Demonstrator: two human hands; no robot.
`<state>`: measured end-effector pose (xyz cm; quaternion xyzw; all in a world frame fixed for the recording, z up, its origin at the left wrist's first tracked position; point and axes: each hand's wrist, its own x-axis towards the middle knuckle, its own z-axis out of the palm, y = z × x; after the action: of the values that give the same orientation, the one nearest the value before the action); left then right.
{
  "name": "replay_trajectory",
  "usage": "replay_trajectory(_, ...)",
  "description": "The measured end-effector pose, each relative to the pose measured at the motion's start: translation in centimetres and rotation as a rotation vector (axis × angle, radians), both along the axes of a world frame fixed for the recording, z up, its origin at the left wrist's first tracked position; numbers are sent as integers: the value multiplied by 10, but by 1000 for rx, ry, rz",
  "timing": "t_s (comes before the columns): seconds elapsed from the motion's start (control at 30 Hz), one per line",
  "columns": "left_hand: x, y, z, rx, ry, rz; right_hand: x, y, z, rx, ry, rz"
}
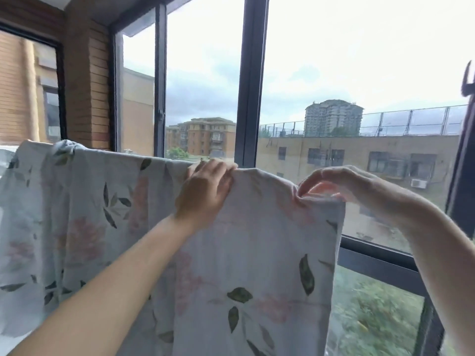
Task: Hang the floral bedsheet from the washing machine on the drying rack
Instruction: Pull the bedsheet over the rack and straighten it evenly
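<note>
The floral bedsheet, pale blue with pink flowers and dark green leaves, hangs draped over a horizontal bar that it hides entirely. It spans from the far left to just right of the middle. My left hand grips the sheet's top fold, fingers curled over the edge. My right hand pinches the top edge near the sheet's right corner, fingers bent down onto the cloth. The drying rack's bar itself cannot be seen under the fabric.
Close behind the sheet stands a large window with dark frames. A brick wall fills the left corner. A dark hook or clip hangs at the right edge. Buildings and trees lie outside.
</note>
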<state>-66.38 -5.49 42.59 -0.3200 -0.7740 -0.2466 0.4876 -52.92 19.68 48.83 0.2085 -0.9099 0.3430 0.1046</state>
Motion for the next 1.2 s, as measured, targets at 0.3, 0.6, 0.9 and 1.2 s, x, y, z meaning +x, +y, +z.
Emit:
replay_trajectory(0.3,-67,-67,31,-302,-30,-303,-52,-118,11,561,304,-536)
replay_trajectory(0.6,-146,-151,40,-345,-114,-219,-110,-172,6,546,559,-642)
replay_trajectory(0.9,-153,-144,50,-438,-69,-207,-119,-163,-5,388,770,-705)
replay_trajectory(1.2,-173,-136,51,-426,45,-324,-106,-178,6,-97,524,-1064)
